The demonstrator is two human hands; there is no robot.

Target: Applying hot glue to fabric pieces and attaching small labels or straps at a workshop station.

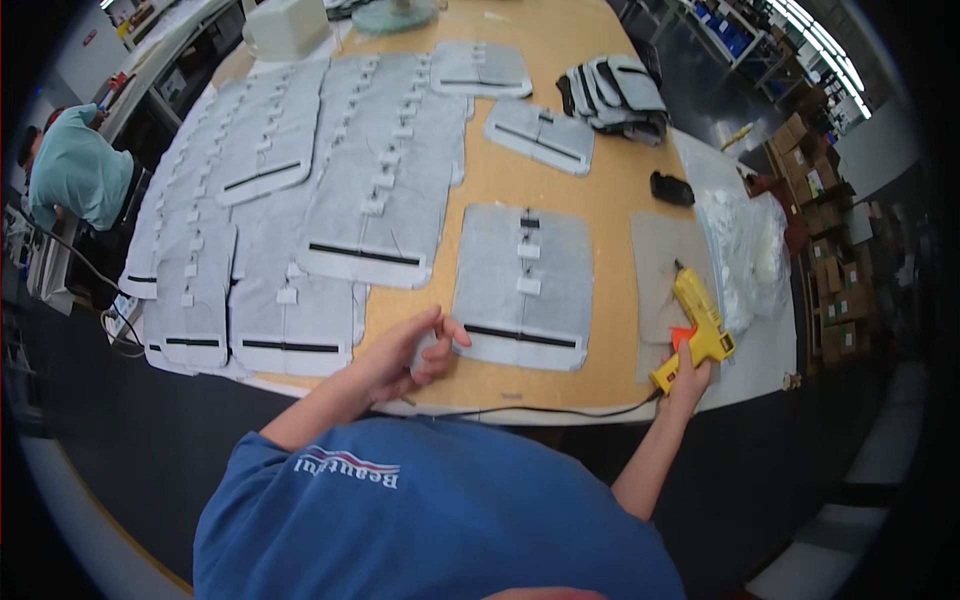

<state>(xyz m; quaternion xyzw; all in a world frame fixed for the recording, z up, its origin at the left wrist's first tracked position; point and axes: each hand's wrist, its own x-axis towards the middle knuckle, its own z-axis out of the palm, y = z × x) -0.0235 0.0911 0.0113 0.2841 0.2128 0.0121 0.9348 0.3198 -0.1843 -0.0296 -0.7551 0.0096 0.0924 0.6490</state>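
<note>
My right hand [688, 378] is closed round the handle of a yellow hot glue gun [705, 325] with an orange trigger. The gun's nozzle points away from me, over a grey-brown sheet [655, 250] at the table's right side. A black cord runs from the gun's base along the near table edge. My left hand [425, 350] is open, its fingers apart and nothing in it. Just right of its fingertips lies a grey fabric panel [490, 260], with a black strip across its near end and small white and black pieces down its middle.
Overlapping rows of similar grey panels [370, 230] cover the table's left half. Toward the far right are a stack of folded panels [620, 95], a black object [672, 188] and a clear plastic bag [755, 240]. A person [85, 170] in light teal works at a bench on the left.
</note>
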